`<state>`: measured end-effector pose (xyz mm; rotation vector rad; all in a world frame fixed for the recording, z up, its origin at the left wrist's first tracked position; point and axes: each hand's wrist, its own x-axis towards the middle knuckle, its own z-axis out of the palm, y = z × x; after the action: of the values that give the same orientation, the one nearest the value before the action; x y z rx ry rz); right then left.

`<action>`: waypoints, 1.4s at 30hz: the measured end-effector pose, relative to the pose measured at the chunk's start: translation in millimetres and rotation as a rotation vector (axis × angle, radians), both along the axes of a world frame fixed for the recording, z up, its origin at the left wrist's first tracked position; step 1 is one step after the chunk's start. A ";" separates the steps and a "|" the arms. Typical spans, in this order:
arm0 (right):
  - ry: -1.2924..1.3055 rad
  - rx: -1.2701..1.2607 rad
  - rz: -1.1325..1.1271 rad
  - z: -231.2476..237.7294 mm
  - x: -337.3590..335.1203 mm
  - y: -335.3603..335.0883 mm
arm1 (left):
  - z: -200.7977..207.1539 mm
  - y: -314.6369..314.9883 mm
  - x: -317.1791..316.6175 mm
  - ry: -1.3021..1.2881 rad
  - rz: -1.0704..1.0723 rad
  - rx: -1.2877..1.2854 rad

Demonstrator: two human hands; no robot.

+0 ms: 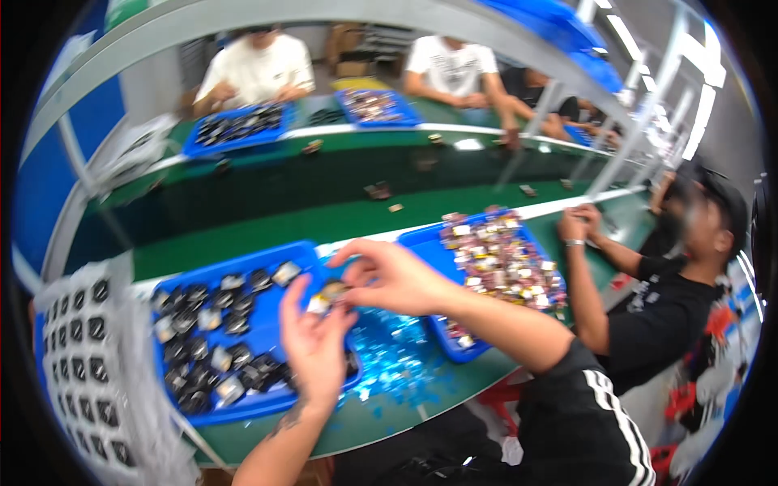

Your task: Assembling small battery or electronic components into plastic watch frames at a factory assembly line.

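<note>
My left hand and my right hand meet above the right edge of a blue tray. Between their fingertips is a small part, pale and brownish, too blurred to name. My right hand pinches it with thumb and finger. The left thumb and fingers close around its other side. Below, the tray holds many small black parts, some with pale square faces. Just right of my hands, shiny blue film scraps lie scattered on the green tabletop.
Another blue tray, at right, is heaped with small pinkish and yellow parts. White moulded trays with black parts stand at far left. Beyond runs a green conveyor carrying a few parts. A co-worker sits close at right; others sit across.
</note>
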<state>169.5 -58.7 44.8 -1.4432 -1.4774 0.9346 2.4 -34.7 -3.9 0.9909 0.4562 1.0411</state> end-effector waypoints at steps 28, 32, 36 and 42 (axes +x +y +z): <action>-0.837 0.367 -0.157 -49.9 -13.6 71.8 | 6.2 -3.7 -3.3 0.321 0.607 0.809; -0.998 0.411 -0.142 -64.3 -2.5 67.7 | 2.9 7.7 7.4 0.218 0.608 0.622; -1.138 0.239 -0.049 -54.8 -12.4 73.5 | -0.6 7.1 7.5 0.274 0.624 0.650; -0.955 0.507 -0.226 -34.2 -29.8 37.3 | -3.8 21.5 7.1 0.301 0.456 0.254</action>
<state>139.7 -21.4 10.6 -1.6744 -1.9456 -0.3532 9.6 -13.2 -7.7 1.3146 0.8400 1.3868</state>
